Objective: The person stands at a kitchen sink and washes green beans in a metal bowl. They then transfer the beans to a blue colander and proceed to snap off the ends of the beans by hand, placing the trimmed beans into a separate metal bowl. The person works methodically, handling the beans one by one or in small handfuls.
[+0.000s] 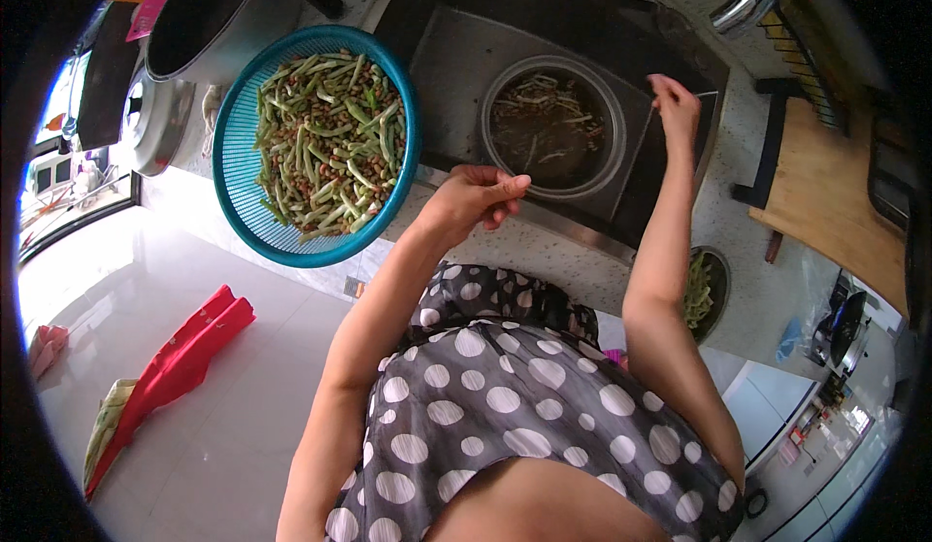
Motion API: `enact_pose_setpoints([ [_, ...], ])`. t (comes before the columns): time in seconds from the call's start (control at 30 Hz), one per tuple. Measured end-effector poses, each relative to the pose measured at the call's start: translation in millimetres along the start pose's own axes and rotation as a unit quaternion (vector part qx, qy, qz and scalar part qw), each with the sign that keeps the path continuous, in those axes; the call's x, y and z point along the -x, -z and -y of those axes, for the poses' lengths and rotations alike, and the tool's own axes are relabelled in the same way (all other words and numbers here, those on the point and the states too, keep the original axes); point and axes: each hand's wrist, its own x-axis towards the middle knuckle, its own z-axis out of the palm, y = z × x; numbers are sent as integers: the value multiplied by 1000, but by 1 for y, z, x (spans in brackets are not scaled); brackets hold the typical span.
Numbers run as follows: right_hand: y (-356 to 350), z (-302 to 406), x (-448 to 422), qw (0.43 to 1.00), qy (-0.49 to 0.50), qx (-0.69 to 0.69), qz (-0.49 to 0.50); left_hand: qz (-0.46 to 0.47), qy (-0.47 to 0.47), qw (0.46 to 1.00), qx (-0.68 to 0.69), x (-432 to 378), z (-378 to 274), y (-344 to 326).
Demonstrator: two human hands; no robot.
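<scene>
My left hand is over the sink's front edge, thumb against the curled index finger, with nothing visible between them. Beyond the basin my right hand hovers above the sink's right side, its fingers bent; whether they hold anything is unclear. In the dark sink stands a round basin of murky water, with bean pieces in it. A teal plastic colander rests left of the sink, partly over the counter edge. It holds cut green beans and shelled beans.
A large metal pot and a metal lid sit behind the colander. Faucet overhangs the back right. To the right are a wooden board and a bowl of green vegetables. Red cloth lies at lower left.
</scene>
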Motion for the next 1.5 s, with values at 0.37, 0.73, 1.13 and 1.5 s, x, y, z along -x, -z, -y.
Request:
enact_pose_setpoints([
  [0.37, -11, -25, -12, 911, -184, 361, -80, -38, -15, 999, 2, -9, 1, -4],
  [0.73, -40, -25, -17, 848, 192, 431, 242, -26, -21, 999, 10, -7, 2, 2],
  [1.13, -66, -46, 10, 714, 317, 553, 290, -3, -25, 1000, 15, -7, 9, 2],
  [1.5, -68, -71, 1, 863, 222, 361, 275, -31, -17, 999, 0, -4, 7, 6],
])
